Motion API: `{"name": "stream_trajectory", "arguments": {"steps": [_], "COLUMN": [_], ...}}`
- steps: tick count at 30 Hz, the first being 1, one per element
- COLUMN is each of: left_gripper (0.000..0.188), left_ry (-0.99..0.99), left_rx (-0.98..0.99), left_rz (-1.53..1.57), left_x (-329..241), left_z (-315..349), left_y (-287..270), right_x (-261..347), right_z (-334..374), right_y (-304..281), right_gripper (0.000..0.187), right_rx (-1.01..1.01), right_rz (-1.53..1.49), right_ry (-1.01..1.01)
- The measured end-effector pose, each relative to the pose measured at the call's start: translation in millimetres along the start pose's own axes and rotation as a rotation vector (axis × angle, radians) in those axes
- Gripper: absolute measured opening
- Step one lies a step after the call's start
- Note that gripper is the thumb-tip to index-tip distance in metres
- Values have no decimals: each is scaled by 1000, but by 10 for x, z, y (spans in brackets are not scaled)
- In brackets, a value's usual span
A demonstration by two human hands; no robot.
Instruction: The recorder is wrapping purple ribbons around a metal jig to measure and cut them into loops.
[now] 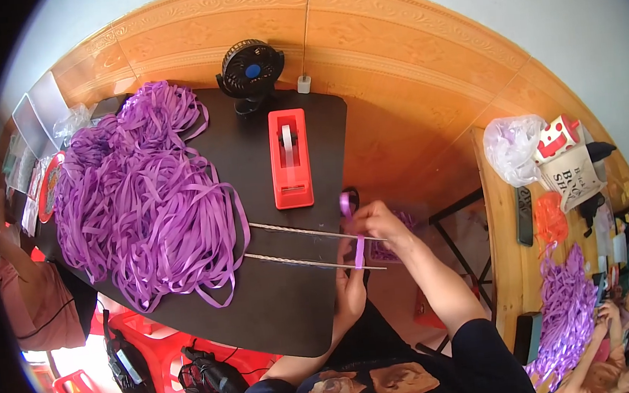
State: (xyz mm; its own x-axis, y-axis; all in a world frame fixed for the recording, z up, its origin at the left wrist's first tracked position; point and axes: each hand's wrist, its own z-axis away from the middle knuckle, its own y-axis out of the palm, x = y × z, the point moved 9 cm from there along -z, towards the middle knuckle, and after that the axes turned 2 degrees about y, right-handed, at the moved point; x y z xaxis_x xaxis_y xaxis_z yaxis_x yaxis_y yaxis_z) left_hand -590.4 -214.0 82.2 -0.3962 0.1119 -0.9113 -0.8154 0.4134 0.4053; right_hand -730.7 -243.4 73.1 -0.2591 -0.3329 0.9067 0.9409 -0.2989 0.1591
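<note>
Two thin metal rods (295, 230) with twisted shafts jut from the right edge of the black table, side by side. A strip of purple ribbon (360, 252) spans both rods near their free ends. My right hand (380, 224) is closed in a pinch at the far rod, with a purple ribbon piece showing at its fingertips. Below the near rod, my left hand (349, 294) is closed at the lower end of the ribbon; its fingers are partly hidden by the rods. A large heap of purple ribbon (150, 203) covers the left of the table.
A red tape dispenser (290, 157) and a black fan (251, 71) stand on the black table (279, 304). Red stools (165, 367) hold black bags. Right, a wooden table (505, 232) bears a plastic bag and more ribbon. Other people sit at far left and lower right.
</note>
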Motion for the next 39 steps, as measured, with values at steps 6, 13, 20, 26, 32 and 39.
{"name": "stream_trajectory", "arguments": {"steps": [6,13,20,26,32,39], "left_gripper": [33,18,18,18,19,19], "left_ry": [37,-394,-429,-441,-434,-513], "left_rx": [42,76,50,81,69,116], "left_rz": [-85,104,173,221,191,228], "left_x": [-156,-22,148,109,64,88], "left_z": [-68,238,601,725,723,765], "left_y": [90,84,-128,-176,-191,-212], "right_x": [-618,-1107,-1084,-643,-518,-736], "right_z": [440,1033,1563,1969,2227,2135], "right_y": [105,310,135,469,628,844], "right_gripper": [20,22,13,19,25,27], "right_rx": [-77,-118,-344,-378,-550,-354], "right_rz": [-144,-370,-162,-2,323,265], "right_ry": [158,236,-120,-489,-624,-566]}}
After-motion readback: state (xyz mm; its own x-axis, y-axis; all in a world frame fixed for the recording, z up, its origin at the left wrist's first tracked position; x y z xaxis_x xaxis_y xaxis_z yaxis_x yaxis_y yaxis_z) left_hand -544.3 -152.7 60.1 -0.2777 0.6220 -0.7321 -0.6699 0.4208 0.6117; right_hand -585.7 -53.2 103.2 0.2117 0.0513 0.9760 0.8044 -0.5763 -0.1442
